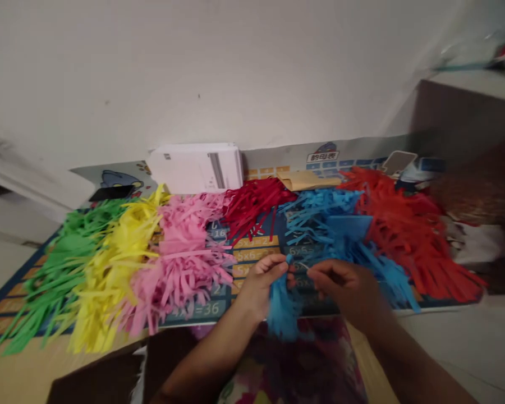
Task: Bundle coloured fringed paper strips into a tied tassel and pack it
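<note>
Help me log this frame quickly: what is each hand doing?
Left hand: closed, pinching the top of the blue paper tassel.
Right hand: pinched shut beside that top; holding what, cannot tell.

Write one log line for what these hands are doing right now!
left hand: grips blue strip bundle | right hand: pinches at bundle top | around: coloured strip piles on mat

Only open lane is the bare mat [252, 247] strip btwn pink pile [180, 258] & blue pile [320, 224]. Its near end is filled by left hand [261, 280], right hand [345, 283] & blue bundle [283, 306]. Dark red pile [252, 207] & white box [196, 167] close the back. Red pile [408, 235] blocks the right side.
</note>
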Demonstrator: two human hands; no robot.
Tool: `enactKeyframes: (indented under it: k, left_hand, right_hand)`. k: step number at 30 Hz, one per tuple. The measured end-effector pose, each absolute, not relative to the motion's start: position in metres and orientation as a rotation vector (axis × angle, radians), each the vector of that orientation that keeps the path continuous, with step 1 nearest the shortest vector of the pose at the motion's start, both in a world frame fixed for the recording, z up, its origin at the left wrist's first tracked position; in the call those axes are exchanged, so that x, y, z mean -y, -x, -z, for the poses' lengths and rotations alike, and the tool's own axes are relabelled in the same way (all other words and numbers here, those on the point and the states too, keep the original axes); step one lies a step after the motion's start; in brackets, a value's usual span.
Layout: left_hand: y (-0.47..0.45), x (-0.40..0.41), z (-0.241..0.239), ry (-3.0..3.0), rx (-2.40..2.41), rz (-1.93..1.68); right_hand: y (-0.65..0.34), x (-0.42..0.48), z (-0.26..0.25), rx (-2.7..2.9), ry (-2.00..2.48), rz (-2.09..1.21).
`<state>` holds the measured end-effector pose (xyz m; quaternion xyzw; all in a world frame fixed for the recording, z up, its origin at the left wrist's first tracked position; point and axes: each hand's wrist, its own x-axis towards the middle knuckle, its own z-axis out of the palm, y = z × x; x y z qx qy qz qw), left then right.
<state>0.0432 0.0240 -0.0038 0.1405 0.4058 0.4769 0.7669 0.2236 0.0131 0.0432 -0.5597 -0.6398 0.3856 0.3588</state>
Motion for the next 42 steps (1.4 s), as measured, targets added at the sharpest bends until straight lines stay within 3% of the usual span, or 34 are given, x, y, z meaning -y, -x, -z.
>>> enactKeyframes:
  k: [6, 19, 26, 30, 36, 40, 42]
  left_hand:
    - [-0.033, -0.018, 0.001, -0.308, -0.827, -1.085]
    - [-0.032, -0.013, 0.000, -0.447, -0.855, -1.131]
    - [-0.030, -0.006, 0.002, -0.949, -0.996, -1.182]
    - [-0.025, 0.002, 0.004, -1.550, -1.185, -1.166]
    - [-0.025, 0.008, 0.008, -2.278, -1.224, -1.291]
    - [-0.028, 0.010, 0.007, -2.121, -1.195, -1.251]
    - [-0.029, 0.011, 0.005, -1.940, -1.192, -1.179]
  right_hand:
    - [-0.199, -0.017, -0.031, 1.652, 1.432, -1.097]
    - [-0.196, -0.015, -0.034, 1.725, 1.449, -0.990]
    - [-0.205, -0.019, -0.028, 1.652, 1.345, -1.294]
    - [-0.207, -0.018, -0.023, 1.599, 1.278, -1.463]
    - [-0.212, -0.010, -0.020, 1.847, 1.306, -1.153]
    - [-0.215, -0.006, -0.029, 1.883, 1.210, -0.859]
    - [-0.219, -0.004, -0.039, 1.769, 1.166, -0.874]
